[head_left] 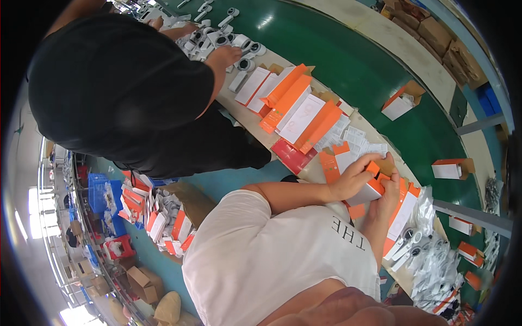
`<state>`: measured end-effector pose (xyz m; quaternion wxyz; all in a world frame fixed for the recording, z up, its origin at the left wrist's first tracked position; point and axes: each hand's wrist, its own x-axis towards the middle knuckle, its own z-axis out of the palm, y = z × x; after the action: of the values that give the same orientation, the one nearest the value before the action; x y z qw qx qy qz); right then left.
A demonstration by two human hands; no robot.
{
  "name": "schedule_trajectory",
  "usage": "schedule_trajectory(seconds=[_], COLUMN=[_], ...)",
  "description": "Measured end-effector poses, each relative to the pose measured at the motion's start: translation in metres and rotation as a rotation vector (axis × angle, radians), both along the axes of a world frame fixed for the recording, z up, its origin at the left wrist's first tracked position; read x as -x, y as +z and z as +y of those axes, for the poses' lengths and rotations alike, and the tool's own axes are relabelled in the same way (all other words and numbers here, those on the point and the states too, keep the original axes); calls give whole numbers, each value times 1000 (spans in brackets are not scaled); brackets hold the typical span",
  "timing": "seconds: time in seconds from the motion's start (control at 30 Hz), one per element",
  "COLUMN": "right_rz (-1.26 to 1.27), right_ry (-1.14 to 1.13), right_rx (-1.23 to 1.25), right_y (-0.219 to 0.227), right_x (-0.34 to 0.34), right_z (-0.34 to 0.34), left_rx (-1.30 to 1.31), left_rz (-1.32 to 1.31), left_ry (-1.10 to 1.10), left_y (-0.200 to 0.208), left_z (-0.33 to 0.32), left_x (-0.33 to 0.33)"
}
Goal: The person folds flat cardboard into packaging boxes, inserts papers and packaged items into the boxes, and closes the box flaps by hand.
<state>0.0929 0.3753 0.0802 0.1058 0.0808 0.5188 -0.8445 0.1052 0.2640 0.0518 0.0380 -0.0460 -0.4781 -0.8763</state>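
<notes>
A small white and orange carton [370, 187] with its orange end flaps raised is between my two hands above the bench. My left hand [350, 182] grips its left side, thumb near the flaps. On the opposite side, my right hand [389, 195] has its fingers wrapped round the carton. What is inside it cannot be seen. Just beyond lie printed paper leaflets [356, 141], and an orange and white carton [330, 165] rests beside my left hand. To the right of my hands are a flattened-looking white and orange carton [402, 214] and white handheld devices with round heads [408, 244], some in clear plastic bags [437, 266].
A co-worker in black [119, 92] stands at the left, a hand [225, 56] among white round-headed devices [209, 41]. Several cartons [296, 108] stand in a row on the bench. Open cartons ride a green conveyor [348, 60]. Behind me is a heap of cartons [157, 217].
</notes>
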Motion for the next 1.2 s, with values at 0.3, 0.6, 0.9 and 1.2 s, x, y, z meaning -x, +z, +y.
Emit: schedule_trajectory(seconds=[0.3,0.6,0.9,1.2], right_rz=[151,63,240,277], right_ry=[87,78,203,173], right_rx=[-37,-31,20,-1002], right_y=[-14,-9,-10,-164], right_x=[12,2,5,55], right_z=[10,13,15,35], left_rx=[118,287,766,-387], left_rz=[-133,-222,331,-277], left_ry=[-165,-244,-35,65], left_y=[-1,10,6,-6], left_z=[-9,-1,-37,-166], left_x=[7,7,23,70])
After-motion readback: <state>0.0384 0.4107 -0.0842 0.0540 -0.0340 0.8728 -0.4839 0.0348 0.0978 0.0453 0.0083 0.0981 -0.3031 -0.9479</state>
